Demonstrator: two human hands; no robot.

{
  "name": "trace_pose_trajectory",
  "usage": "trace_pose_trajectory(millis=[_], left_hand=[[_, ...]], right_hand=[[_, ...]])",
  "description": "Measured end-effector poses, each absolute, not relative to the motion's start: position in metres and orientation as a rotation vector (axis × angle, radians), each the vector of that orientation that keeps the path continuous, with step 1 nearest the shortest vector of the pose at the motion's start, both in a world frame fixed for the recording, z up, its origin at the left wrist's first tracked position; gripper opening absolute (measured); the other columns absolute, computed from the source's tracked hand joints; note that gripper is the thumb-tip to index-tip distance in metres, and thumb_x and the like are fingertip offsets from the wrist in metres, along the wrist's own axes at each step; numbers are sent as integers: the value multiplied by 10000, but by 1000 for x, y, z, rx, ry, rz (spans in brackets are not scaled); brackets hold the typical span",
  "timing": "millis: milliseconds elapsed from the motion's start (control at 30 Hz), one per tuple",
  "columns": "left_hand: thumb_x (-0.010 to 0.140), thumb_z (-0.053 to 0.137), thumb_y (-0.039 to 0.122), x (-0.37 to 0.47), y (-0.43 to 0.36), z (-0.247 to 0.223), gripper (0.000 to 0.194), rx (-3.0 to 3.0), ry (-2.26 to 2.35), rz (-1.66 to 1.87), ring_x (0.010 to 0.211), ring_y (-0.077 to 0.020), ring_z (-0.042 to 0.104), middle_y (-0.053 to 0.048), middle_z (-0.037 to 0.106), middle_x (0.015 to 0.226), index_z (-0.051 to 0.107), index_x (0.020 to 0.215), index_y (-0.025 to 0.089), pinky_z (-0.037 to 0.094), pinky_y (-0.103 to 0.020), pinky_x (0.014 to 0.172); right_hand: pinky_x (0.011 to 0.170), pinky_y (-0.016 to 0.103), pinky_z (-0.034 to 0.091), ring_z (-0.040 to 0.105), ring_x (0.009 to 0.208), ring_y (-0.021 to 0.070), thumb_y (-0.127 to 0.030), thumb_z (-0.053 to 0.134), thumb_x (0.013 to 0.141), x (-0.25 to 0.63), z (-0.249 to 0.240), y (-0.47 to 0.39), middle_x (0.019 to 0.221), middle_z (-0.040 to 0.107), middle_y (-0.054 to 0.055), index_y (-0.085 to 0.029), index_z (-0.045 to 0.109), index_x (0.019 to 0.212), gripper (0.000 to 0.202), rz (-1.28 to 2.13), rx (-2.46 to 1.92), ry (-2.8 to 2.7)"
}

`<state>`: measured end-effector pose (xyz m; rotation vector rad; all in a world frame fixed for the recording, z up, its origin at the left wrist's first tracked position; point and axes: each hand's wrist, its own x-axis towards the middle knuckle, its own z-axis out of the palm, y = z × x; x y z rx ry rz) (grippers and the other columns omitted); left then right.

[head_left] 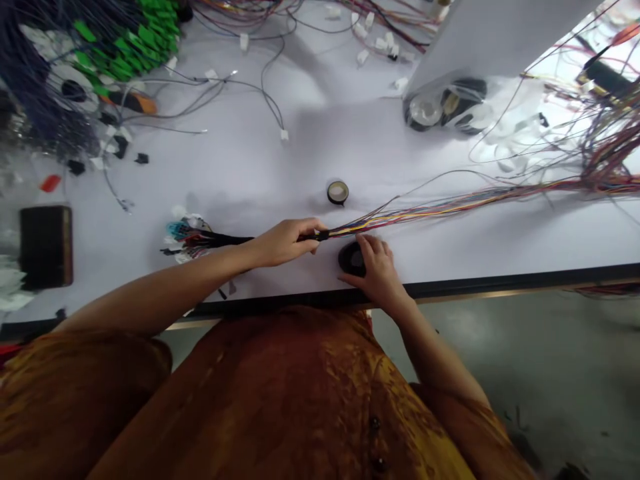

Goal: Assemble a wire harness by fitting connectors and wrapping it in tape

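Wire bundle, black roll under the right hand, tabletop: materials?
Wire bundle: thin strands in coloured, probably plastic, insulation; the stretch by the left hand is wrapped black, likely tape. Black roll under the right hand: matte, dark, probably tape, mostly covered. Tabletop: smooth matte white, maybe laminate, with a dark edge strip.
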<state>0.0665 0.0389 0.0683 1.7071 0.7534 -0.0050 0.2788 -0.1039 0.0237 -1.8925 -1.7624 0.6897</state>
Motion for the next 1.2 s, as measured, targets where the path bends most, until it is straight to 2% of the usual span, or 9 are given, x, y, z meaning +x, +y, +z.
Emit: trace_pose_trajectory(millis=[133,267,433,633,800,900,967,1067,1200], left_hand=[[770,645,280,71,54,69,289,1401,631,-133,612,-110,599,-17,671,760,647,1030,155,456,-220,562],[715,739,281,82,67,77,263,1188,529,-270,620,-132,611,-29,656,735,702,953,173,465,-231,535],[770,741,382,92,70,72,258,953,572,-289,475,-85,450,-39,576,662,729,877,148,303,-219,399],[764,766,379,90,68,62,257,946,629,-181,488,-65,432,-25,544,678,694,843,146,306,-201,412],[775,731,400,90,75,52,317,1170,682,-199,453,-61,390,3,510,637,691,981,163,305,-205,415],[788,671,421,86,78,44,396,1431,797,-143,557,-120,532,-24,588,703,666,1082,155,431,-248,506],[793,640,422,79,78,46,459,1678,883,11,778,-185,630,-58,658,866,632,1167,157,518,-307,670],[816,608,399,66,72,61,481,1867,921,297,1105,-232,596,-88,644,1175,580,1242,179,510,-375,911],[800,658,373,57,52,77,497,1611,725,213,1156,-226,598,-110,600,1295,563,1256,197,515,-380,942]], right_hand=[[992,500,474,564,1140,300,-503,664,833,275,31,-99,1211,608,152,-171,601,1217,512,821,-1772,-1423],[902,383,513,628,983,200,-467,466,970,270,42,-85,1112,677,89,-193,575,1268,419,953,-1623,-1103],[927,391,487,612,1006,209,-423,524,956,279,43,-87,1066,669,95,-188,642,1138,320,811,-1594,-1343],[908,400,494,571,1041,229,-309,655,891,275,47,-132,1097,629,94,-208,642,1124,254,901,-1524,-1853],[832,421,498,557,992,275,-268,689,854,245,51,-141,1104,630,138,-148,657,1156,326,815,-1651,-2367],[823,417,489,562,960,267,-205,636,873,239,49,-135,1031,634,130,-154,698,999,149,821,-1741,-2415],[847,408,485,566,965,247,-205,622,882,244,49,-132,1032,629,118,-164,693,997,141,903,-1645,-2245],[824,351,491,582,948,194,-284,637,890,259,51,-131,1054,613,82,-195,657,1077,208,1112,-1395,-1727],[826,340,496,592,945,183,-379,672,864,268,51,-134,1038,624,50,-234,641,1038,229,1315,-1218,-1228]])
